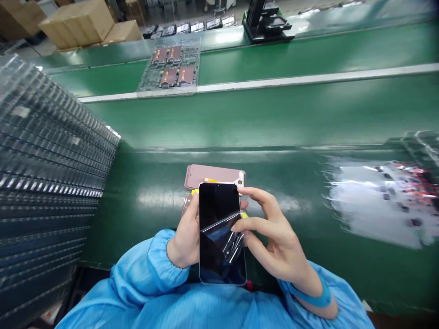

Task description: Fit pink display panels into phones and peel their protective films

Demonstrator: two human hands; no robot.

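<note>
My left hand [187, 235] is wrapped round the left edge of a phone [217, 201], holding it screen up just in front of my body. Across the lower half of the dark screen lies a creased clear plastic film [219, 235], lifted in glossy folds. My right hand [276, 235] pinches that film near the phone's right edge with thumb and a finger. Its index finger reaches the top right corner of the phone. Behind the phone, pinkish phone back covers [216, 175] lie on the green surface, partly hidden. Yellow tabs show beside the phone.
Tall stacks of clear plastic trays [51, 151] rise on the left. White film-like sheets with red and dark parts [373, 196] lie on the right. A clear tray [146, 82] of pinkish parts rests on the far green belt, near cardboard boxes [78, 25] and a black stand [255, 23].
</note>
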